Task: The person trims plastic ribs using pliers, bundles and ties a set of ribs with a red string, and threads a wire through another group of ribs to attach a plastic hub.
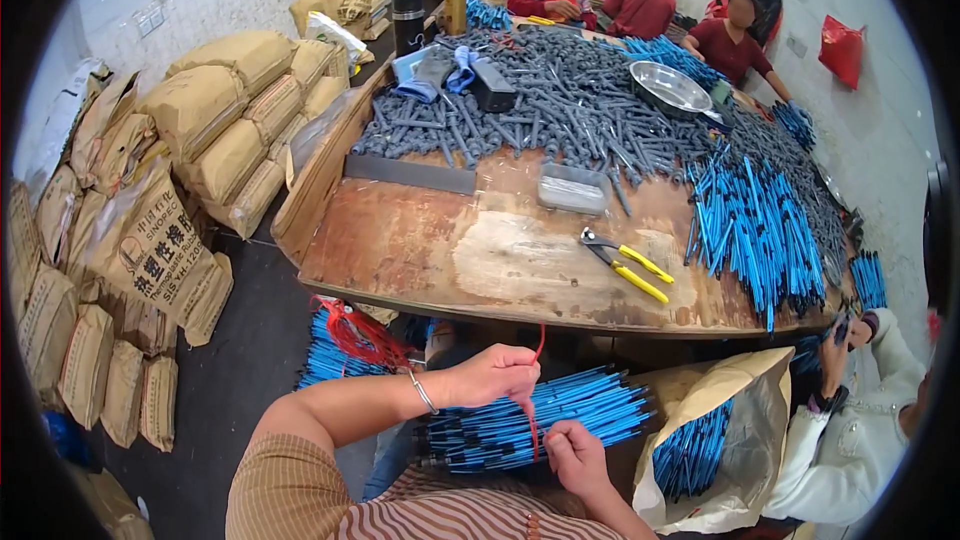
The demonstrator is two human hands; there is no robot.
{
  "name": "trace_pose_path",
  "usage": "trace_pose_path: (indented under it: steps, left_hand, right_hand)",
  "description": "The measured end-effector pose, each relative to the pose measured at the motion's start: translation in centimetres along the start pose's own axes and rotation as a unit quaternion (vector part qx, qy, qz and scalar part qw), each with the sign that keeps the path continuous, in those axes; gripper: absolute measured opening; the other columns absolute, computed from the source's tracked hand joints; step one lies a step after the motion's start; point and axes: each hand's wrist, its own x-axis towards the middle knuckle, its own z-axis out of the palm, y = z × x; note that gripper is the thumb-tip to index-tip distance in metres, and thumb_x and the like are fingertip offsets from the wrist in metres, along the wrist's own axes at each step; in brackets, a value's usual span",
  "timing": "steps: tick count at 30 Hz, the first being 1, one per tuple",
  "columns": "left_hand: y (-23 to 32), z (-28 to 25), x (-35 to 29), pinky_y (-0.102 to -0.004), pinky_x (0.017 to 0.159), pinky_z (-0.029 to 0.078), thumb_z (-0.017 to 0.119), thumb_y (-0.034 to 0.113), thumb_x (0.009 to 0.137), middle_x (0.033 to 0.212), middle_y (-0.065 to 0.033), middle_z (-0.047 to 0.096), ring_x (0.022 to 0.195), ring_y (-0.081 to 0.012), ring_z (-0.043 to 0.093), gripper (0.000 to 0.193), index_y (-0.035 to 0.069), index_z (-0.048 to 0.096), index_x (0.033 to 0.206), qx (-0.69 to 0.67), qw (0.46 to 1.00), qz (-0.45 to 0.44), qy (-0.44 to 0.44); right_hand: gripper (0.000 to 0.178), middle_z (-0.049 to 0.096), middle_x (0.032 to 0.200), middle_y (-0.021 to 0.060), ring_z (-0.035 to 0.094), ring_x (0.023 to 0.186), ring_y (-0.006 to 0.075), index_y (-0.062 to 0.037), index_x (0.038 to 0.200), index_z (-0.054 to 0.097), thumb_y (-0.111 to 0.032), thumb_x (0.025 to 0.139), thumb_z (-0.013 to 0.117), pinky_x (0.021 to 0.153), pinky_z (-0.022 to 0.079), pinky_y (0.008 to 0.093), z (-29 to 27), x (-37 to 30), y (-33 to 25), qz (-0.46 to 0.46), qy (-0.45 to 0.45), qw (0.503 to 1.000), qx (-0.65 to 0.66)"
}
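Observation:
A large bundle of blue sticks with dark ends (pixel 590 405) lies across my lap below the table edge. Red string (pixel 533 430) runs over the middle of the bundle. My left hand (pixel 490 376), with a silver bangle at the wrist, is closed on the string above the bundle, and a loose end sticks up past the fist. At the bundle's near side my right hand (pixel 577 457) is curled in a fist next to the string's lower part. The string seems to enter its grip, though the fingers hide the spot.
The wooden table (pixel 390 240) carries yellow-handled pincers (pixel 628 265), a clear plastic box (pixel 573 188), heaped grey parts (pixel 570 100) and blue sticks (pixel 750 230). An open paper sack (pixel 775 410) of sticks stands at right, near a co-worker. Red strings (pixel 365 335) hang at left; stacked sacks (pixel 200 110) line the wall.

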Motion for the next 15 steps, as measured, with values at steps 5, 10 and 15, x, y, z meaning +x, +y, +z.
trace_pose_path:
  steps: [5,10,15]
  left_hand:
    - [-1.4,-1.1,-0.2,-0.0224,0.046,0.037,0.045,0.010,0.090,0.059,0.0022,0.045,0.051,-0.0073,0.044,0.020,0.004,0.048,0.071,0.033,0.997,-0.033,0.061]
    - [-3.1,-1.1,-0.7,-0.0209,0.046,0.036,0.045,0.010,0.090,0.058,0.0026,0.044,0.051,-0.0054,0.043,0.021,0.004,0.047,0.070,0.140,0.987,0.010,0.083]
    - [-1.4,-1.2,-0.5,-0.0221,0.045,0.036,0.046,0.011,0.090,0.057,0.0034,0.044,0.051,-0.0051,0.044,0.021,0.003,0.046,0.070,0.145,0.979,-0.042,0.135]
  right_hand:
    - [0.006,0.059,0.067,0.0106,0.058,0.056,0.0204,-0.0031,0.084,0.057,-0.007,0.085,0.053,0.055,0.046,0.0286,1.4,0.9,0.1,-0.153,0.005,0.977,-0.149]
    - [0.004,0.059,0.065,0.0100,0.057,0.053,0.0173,-0.0035,0.084,0.057,-0.006,0.083,0.054,0.051,0.045,0.0275,0.4,-1.0,3.1,-0.258,0.038,0.932,-0.251]
    - [0.005,0.062,0.067,0.0123,0.062,0.057,0.0253,-0.0037,0.082,0.058,-0.008,0.081,0.058,0.053,0.048,0.0319,0.8,-0.2,2.8,-0.171,0.062,0.958,-0.221]
